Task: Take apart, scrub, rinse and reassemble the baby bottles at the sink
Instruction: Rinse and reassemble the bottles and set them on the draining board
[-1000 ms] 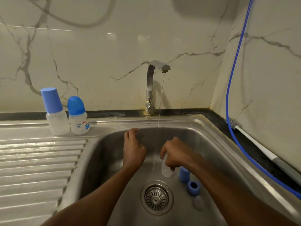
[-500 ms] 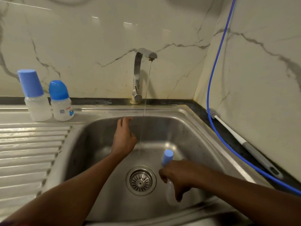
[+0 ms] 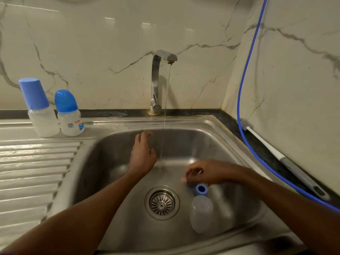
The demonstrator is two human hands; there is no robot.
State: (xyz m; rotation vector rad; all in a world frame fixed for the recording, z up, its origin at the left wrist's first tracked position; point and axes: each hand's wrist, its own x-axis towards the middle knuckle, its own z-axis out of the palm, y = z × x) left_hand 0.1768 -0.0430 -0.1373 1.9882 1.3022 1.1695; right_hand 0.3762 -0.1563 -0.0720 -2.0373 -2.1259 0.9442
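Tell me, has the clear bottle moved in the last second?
Yes. It was held behind the drain, near the water stream; now the clear bottle lies right of the drain, nearer the camera, out of the right hand.

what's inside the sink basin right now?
Drain strainer, a clear bottle body on its side, a blue ring by the right hand, and running water. Anything under that hand is hidden.

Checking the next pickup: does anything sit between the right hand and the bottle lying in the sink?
Yes. A blue ring stands on the sink floor right by the right hand, between it and the bottle lying beside the drain. Nothing else visible blocks the way.
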